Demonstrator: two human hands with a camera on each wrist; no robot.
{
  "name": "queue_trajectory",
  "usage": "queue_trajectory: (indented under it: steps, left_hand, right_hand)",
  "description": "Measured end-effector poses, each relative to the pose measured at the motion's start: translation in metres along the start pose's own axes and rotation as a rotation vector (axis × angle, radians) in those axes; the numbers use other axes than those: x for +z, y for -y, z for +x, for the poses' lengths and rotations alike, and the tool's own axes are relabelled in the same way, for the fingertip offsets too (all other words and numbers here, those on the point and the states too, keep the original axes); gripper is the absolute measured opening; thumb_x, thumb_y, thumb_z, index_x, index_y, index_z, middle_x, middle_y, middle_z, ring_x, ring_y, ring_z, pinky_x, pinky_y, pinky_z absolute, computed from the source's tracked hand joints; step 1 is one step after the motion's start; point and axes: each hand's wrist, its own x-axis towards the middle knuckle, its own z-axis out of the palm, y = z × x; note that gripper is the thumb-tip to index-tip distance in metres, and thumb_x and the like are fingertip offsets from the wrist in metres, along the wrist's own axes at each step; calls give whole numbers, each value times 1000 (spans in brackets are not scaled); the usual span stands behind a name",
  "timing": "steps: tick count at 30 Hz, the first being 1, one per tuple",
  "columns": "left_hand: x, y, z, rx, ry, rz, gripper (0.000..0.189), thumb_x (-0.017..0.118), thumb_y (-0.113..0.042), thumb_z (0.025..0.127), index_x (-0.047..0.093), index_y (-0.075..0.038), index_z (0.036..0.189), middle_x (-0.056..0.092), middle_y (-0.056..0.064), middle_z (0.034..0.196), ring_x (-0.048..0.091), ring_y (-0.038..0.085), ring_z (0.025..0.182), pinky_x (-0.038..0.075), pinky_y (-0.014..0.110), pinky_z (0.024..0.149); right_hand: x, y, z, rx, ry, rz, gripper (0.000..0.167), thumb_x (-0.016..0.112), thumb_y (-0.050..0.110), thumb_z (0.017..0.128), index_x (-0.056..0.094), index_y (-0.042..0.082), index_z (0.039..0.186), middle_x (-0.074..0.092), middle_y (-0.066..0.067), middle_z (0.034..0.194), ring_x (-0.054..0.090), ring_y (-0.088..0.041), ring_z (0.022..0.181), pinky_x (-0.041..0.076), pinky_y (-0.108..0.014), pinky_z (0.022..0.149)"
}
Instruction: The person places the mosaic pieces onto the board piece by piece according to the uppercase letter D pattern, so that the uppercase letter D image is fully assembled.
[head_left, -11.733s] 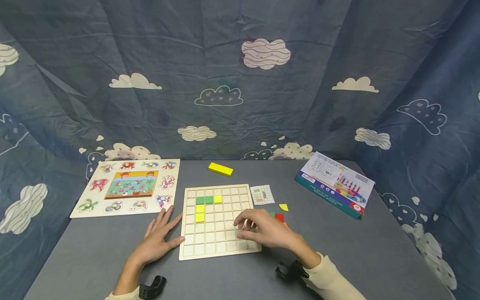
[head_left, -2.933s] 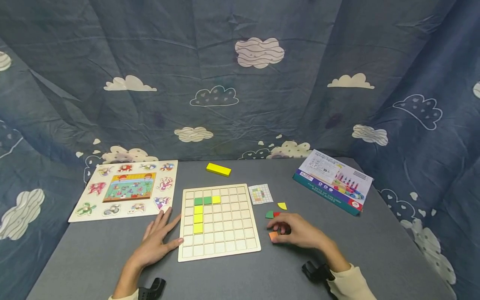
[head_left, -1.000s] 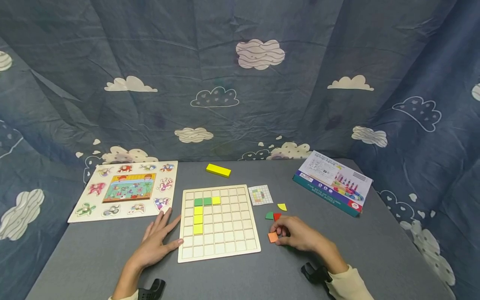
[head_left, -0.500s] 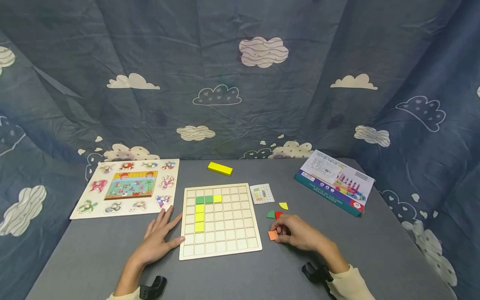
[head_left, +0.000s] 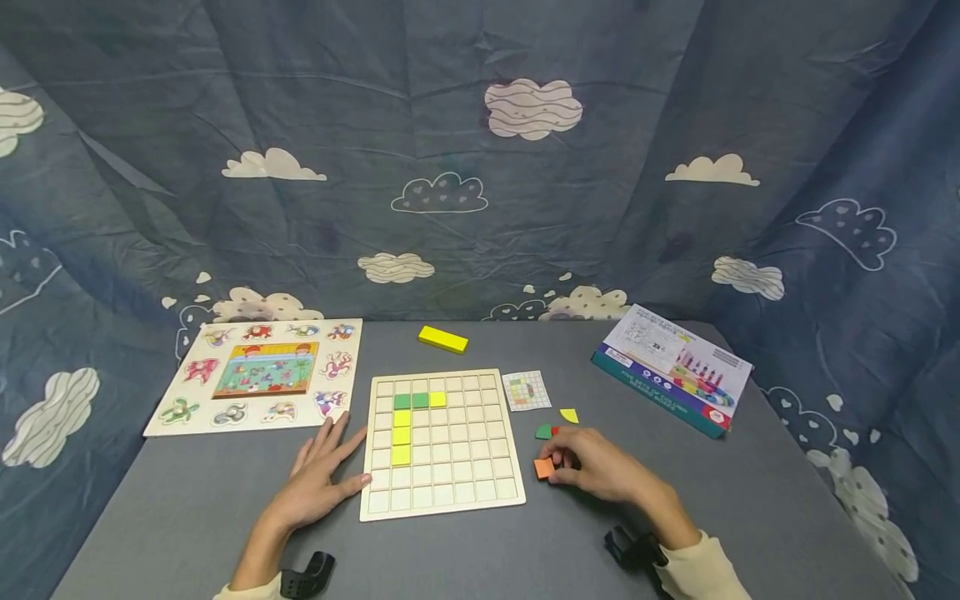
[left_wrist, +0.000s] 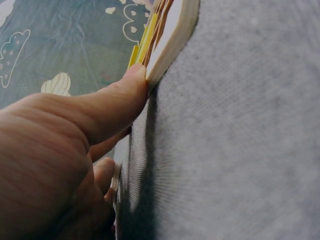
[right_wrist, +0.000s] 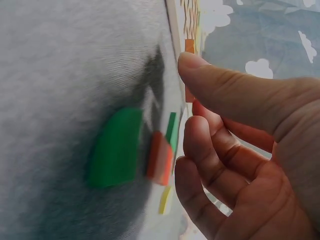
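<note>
In the head view a wooden grid board [head_left: 444,500] lies on the table, with green tiles [head_left: 420,400] and yellow tiles [head_left: 402,436] in its upper left squares. My left hand [head_left: 318,482] rests on the table with fingers spread, its thumb touching the board's left edge. To the right of the board my right hand [head_left: 596,467] pinches an orange square tile [head_left: 543,469] between thumb and fingers, slightly tilted. Just behind this hand sit a green piece [head_left: 543,432] and a red piece [head_left: 555,431], partly hidden. The right wrist view shows a larger green rounded piece [right_wrist: 115,150] close to the camera.
A small printed pattern card [head_left: 527,390] lies beside the board, with a yellow quarter-round piece [head_left: 569,415] near it. Behind are a yellow bar [head_left: 442,339], a sea-animal puzzle board [head_left: 183,407] at left and a game box [head_left: 672,371] at right.
Since the oldest frame, another yellow tile has appeared lower in the board's column. My right hand has moved right, off the board, to the orange tile, which now tilts slightly. My left hand stays put.
</note>
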Motion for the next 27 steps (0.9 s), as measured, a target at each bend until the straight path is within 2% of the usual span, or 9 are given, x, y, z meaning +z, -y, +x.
queue_trajectory:
  steps: [7, 18, 27]
  left_hand:
    - [0, 1, -1, 10, -5, -13, 77, 74, -35, 90, 40, -8, 154, 11, 23, 167, -5, 46, 154, -7, 68, 116]
    - [1, 3, 1, 12, -4, -15, 77, 74, -35, 90, 40, -9, 154, 11, 22, 167, -5, 45, 154, -8, 67, 116]
    - [1, 1, 0, 17, -5, -21, 76, 74, -34, 90, 41, -9, 154, 11, 23, 167, -5, 46, 154, -9, 67, 116]
  right_hand:
    - [0, 16, 14, -22, 5, -63, 17, 80, 16, 87, 73, 15, 102, 58, 7, 82, 53, -8, 75, 44, -20, 65]
    - [15, 44, 43, -72, 33, -42, 17, 79, 20, 88, 73, 15, 103, 59, 3, 84, 51, -7, 76, 42, -19, 66]
    - [27, 71, 69, -151, -7, -96, 17, 80, 21, 87, 74, 14, 101, 56, 3, 79, 47, -5, 70, 37, -18, 63]
